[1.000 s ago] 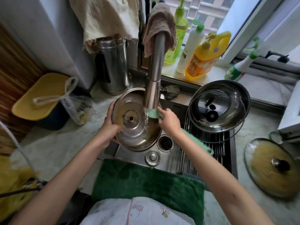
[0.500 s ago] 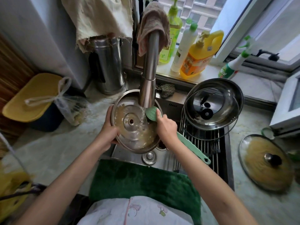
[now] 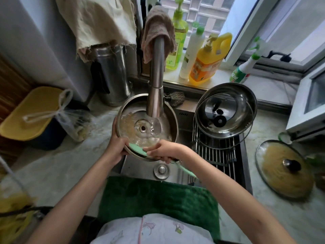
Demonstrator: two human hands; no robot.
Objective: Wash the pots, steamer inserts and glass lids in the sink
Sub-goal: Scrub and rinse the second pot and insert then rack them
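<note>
steel lid [image 3: 133, 124] | underside up, soapy, under running water | over sink [image 3: 140, 169]

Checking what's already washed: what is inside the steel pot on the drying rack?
The steel pot on the rack holds a glass lid tilted inside it, black knob showing through the glass. The pot's bottom under the lid is partly visible; nothing else shows.

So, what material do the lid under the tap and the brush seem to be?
The lid looks like polished steel: grey, mirror-like, with reflections. The brush in the right hand seems matte plastic or silicone: flat mint green, no shine.
</note>
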